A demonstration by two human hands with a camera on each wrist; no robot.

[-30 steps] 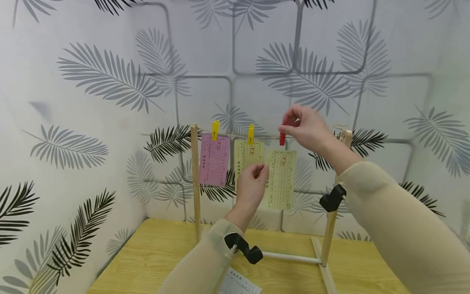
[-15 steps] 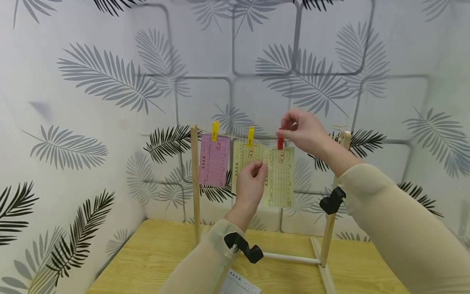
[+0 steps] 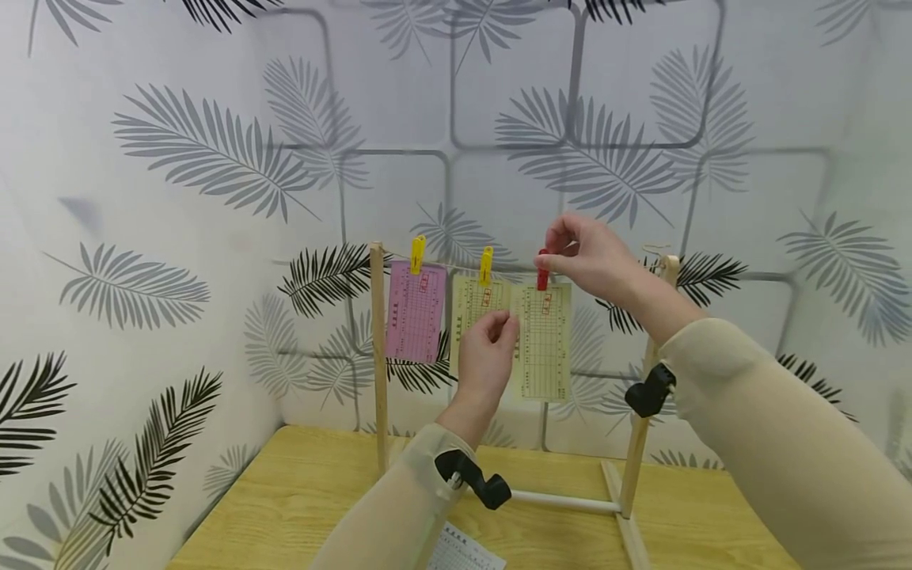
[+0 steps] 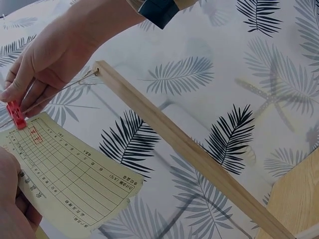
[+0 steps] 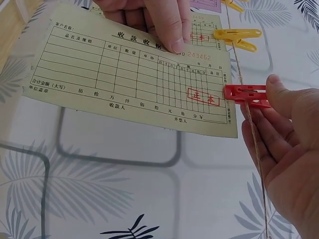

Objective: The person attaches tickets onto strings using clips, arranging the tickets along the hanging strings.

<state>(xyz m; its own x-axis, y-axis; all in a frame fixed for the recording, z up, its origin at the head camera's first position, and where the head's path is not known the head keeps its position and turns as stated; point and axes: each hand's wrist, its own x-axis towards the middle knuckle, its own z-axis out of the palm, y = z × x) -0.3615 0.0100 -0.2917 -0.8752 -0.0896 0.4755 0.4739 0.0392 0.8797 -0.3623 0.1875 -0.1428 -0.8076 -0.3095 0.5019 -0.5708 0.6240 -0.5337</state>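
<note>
A pale yellow-green receipt slip (image 3: 545, 340), printed with a grid and a red stamp, hangs upright by the string. My left hand (image 3: 488, 356) pinches its left edge; the right wrist view shows the thumb (image 5: 172, 30) flat on the slip. My right hand (image 3: 591, 253) pinches a red clothespin (image 3: 543, 271) between thumb and fingers. In the right wrist view the clothespin's tip (image 5: 232, 92) overlaps the slip's top edge, right at the string (image 5: 254, 134). Left of it, another yellow-green slip (image 3: 470, 294) hangs from a yellow clothespin (image 3: 486, 265), partly hidden by my left hand.
A pink slip (image 3: 416, 313) hangs from another yellow clothespin (image 3: 418, 255) near the left wooden post (image 3: 380, 356). The right post (image 3: 637, 451) stands beyond my right forearm. A white printed slip (image 3: 463, 550) lies on the wooden table (image 3: 285, 491). A patterned wall is close behind.
My right hand has brought the red clothespin down and slightly left, onto the slip's top edge. The slip has risen slightly; my left hand has barely moved.
</note>
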